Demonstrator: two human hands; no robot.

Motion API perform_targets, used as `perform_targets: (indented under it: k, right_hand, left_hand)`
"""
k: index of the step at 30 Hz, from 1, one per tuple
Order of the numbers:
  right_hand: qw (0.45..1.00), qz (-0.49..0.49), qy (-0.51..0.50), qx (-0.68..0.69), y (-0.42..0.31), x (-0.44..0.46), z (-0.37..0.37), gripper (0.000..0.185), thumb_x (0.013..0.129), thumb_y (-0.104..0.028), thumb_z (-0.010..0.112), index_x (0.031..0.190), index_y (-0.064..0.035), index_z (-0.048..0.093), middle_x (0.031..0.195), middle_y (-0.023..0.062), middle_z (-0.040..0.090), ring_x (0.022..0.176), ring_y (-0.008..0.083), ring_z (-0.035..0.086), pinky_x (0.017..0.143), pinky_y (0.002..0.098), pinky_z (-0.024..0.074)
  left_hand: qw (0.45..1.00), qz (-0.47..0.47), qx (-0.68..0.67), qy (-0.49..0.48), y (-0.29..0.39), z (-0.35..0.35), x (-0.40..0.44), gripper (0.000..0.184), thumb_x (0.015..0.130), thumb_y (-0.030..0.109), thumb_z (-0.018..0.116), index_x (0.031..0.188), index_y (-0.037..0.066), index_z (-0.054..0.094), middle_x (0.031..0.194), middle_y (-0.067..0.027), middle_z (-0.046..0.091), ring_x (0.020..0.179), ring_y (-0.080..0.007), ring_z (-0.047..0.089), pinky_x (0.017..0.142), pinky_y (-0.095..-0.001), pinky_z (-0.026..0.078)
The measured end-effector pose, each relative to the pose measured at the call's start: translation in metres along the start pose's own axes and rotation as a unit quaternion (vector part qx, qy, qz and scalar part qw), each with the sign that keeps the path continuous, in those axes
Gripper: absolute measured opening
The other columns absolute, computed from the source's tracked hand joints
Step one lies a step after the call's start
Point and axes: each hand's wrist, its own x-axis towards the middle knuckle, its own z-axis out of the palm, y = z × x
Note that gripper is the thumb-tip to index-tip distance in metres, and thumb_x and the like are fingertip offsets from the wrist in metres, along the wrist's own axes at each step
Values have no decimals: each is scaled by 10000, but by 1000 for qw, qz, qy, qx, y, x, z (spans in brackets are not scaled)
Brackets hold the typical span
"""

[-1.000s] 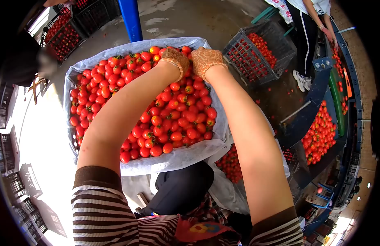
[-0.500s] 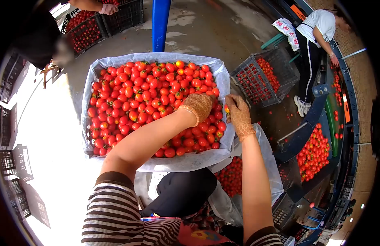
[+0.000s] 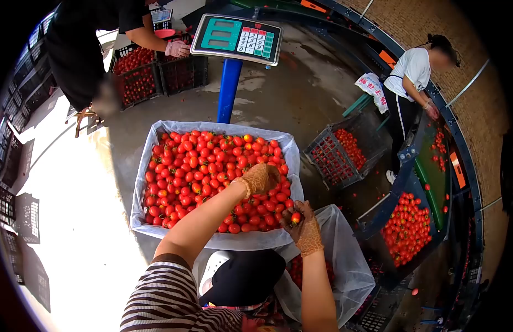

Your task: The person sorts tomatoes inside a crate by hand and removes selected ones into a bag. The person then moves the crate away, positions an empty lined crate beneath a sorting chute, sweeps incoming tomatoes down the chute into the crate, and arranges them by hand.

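A crate lined with white plastic film (image 3: 143,191) is heaped with red cherry tomatoes (image 3: 198,171), a few of them yellowish. Over the right part of this heap, my left hand (image 3: 260,179), in a patterned tan glove, is curled downward; its fingertips are hidden. At the crate's front right corner my right hand (image 3: 306,229), gloved alike with darkened fingers, is closed around an orange-red cherry tomato (image 3: 296,217). Below that hand, a second film-lined container (image 3: 345,260) holds more tomatoes, partly covered by my forearm.
Behind the crate, a scale display (image 3: 237,39) stands on a blue post (image 3: 230,91). A tipped black crate (image 3: 345,152) with tomatoes is at right, near a tomato-filled chute (image 3: 406,229). One co-worker (image 3: 414,83) reaches into the sorting line; another (image 3: 96,44) works beside crates at upper left.
The view has tilted up, bringing the scale display into sight. My right hand has turned over, showing the tomato in its fingers. My left hand stays above the heap.
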Motion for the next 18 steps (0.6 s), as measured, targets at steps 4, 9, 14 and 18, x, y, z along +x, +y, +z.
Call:
perform_targets:
  k: [4, 9, 14, 18]
  right_hand:
    - [990, -61, -98, 75, 20, 7, 9, 192, 889, -274, 582, 982, -107, 566, 988, 40, 553, 858, 179, 567, 728, 349, 514]
    - [870, 35, -310, 383, 21, -12, -29, 317, 930, -293, 499, 1059, -8, 554, 1118, 148, 512, 904, 209, 539, 695, 281, 527]
    - [902, -33, -226, 366, 12, -75, -103, 324, 913, -319, 519, 1057, -30, 545, 1030, 139, 537, 811, 174, 549, 592, 244, 517]
    - [947, 11, 9, 320, 35, -99, -189, 310, 887, -314, 552, 1038, -43, 566, 1054, 150, 552, 939, 229, 541, 687, 322, 531]
  left_hand:
    - [940, 291, 168, 54, 31, 54, -42, 336, 815, 315, 666, 1085, 121, 617, 1175, -176, 552, 1134, -348, 485, 943, -448, 412]
    - [887, 77, 341, 302, 1, -17, 38, 352, 848, 286, 587, 1154, 115, 570, 1233, -174, 504, 1127, -372, 480, 911, -454, 437]
    - [822, 26, 504, 265, -63, -17, 91, 354, 820, 235, 573, 1156, 123, 559, 1190, -175, 515, 1095, -337, 488, 853, -445, 464]
    - [842, 11, 488, 229, -40, -25, 87, 343, 832, 217, 549, 1160, 116, 560, 1212, -176, 505, 1098, -330, 496, 855, -435, 468]
